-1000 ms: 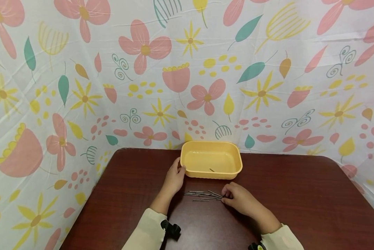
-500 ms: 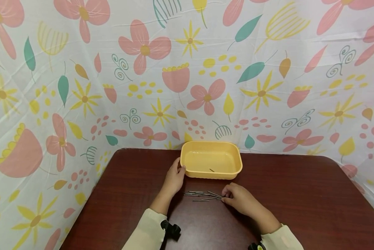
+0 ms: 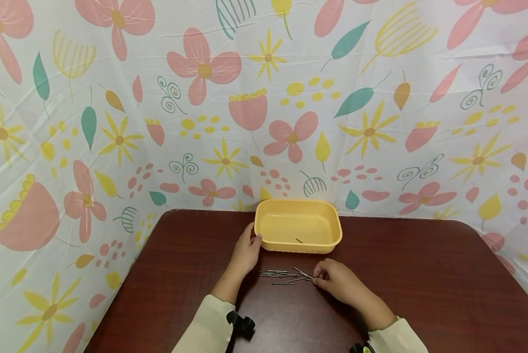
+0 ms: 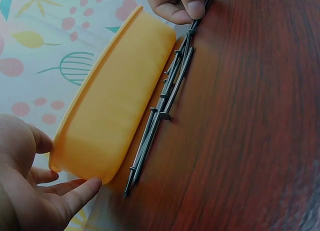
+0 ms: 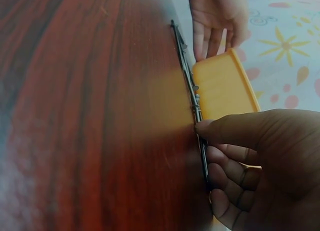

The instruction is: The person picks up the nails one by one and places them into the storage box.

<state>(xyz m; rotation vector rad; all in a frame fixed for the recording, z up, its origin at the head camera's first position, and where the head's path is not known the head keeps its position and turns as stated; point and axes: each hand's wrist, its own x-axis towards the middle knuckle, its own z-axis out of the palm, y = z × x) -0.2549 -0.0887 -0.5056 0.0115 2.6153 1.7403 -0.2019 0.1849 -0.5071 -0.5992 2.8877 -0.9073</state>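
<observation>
Several long steel nails (image 3: 278,274) lie in a loose heap on the table, in front of a yellow plastic tub (image 3: 301,247). My left hand (image 3: 246,251) holds the tub by its left end, the thumb on the front wall and the fingers round the corner. At the right end of the heap, my right hand (image 3: 338,279) pinches a nail (image 5: 204,161) between thumb and fingertips; part of it is hidden by the fingers. In the left wrist view the heads of the nails (image 4: 162,98) point various ways. One small nail (image 3: 299,240) lies inside the tub.
The dark red-brown wooden table (image 3: 423,274) extends to both sides and towards me. A white cloth with printed flowers (image 3: 290,98) hangs behind the table and on the left, close to the tub's back.
A few nails at the right end of the heap have shifted slightly by my right fingertips. My left hand and the tub have stayed put.
</observation>
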